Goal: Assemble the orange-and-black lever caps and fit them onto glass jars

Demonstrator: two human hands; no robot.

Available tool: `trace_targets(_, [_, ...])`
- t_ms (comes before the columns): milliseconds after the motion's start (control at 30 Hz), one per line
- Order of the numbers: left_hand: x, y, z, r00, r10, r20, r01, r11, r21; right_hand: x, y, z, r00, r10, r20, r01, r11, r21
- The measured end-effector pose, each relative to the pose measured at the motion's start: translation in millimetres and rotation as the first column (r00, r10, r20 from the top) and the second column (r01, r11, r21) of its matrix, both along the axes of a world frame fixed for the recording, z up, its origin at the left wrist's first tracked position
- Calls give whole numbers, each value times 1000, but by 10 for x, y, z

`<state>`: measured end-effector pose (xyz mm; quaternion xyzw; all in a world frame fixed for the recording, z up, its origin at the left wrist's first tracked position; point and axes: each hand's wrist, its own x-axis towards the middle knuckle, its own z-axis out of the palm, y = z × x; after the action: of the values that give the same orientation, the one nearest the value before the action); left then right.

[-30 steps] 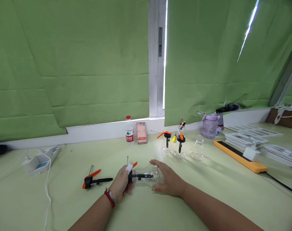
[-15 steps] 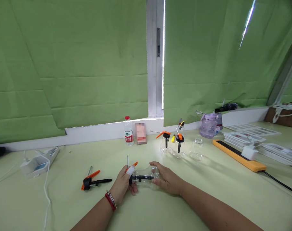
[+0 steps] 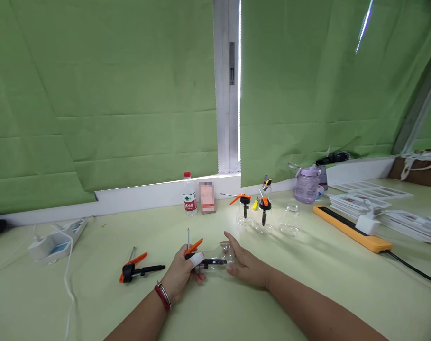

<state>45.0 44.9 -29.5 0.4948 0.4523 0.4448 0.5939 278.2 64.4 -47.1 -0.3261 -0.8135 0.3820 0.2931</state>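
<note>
A small clear glass bottle (image 3: 220, 258) lies on its side on the pale green table (image 3: 307, 284), fitted with a black and orange pump top (image 3: 191, 249) that has a metal nozzle pointing up. My left hand (image 3: 181, 274) is closed on the pump top; one finger wears a white bandage and the wrist carries a red band. My right hand (image 3: 245, 265) wraps the bottle's base. A loose black and orange pump (image 3: 139, 269) lies on the table to the left of my left hand.
Behind stand two clear bottles with pumps (image 3: 253, 213), an empty clear bottle (image 3: 289, 220), a water bottle (image 3: 188, 194), a small pink box (image 3: 207, 197) and a purple jug (image 3: 307, 184). A white power strip (image 3: 55, 239) lies left; an orange strip (image 3: 350, 228) and papers (image 3: 396, 208) lie right.
My left hand has turned the pump top, so its orange lever now stands higher and my bandaged finger lies across the neck. My right hand has shifted its hold on the bottle's base.
</note>
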Motion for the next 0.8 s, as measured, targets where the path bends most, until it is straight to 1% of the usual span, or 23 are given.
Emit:
trace_targets(200, [-6,37,-8,998,61,-10,-61,998,-12,-2,32,-29,997,-20,-72,17,999,-41])
trace_targets(400, [-2,25,-9,998,53,-21,-54,999,-5,10,39,26,997,-16,-69,10,996,-93])
trace_targets(533, [0,11,-15,998,59,21,-59,998,-7,5,34,51,997,-8,-75,3,997,-77])
trace_targets(633, [9,1,-12,998,59,14,-58,998,-5,-12,43,51,997,-9,-79,4,998,-61])
trace_targets(667, [14,-4,-7,999,53,-8,-53,999,0,-16,48,48,997,-17,-77,12,998,-61])
trace_targets(733, [24,-17,13,993,59,-103,-60,998,-4,-19,59,38,997,-37,-69,32,997,-64])
trace_targets(800, [36,-36,47,968,103,-230,-108,994,-8,-13,67,25,997,-48,-58,44,997,-68])
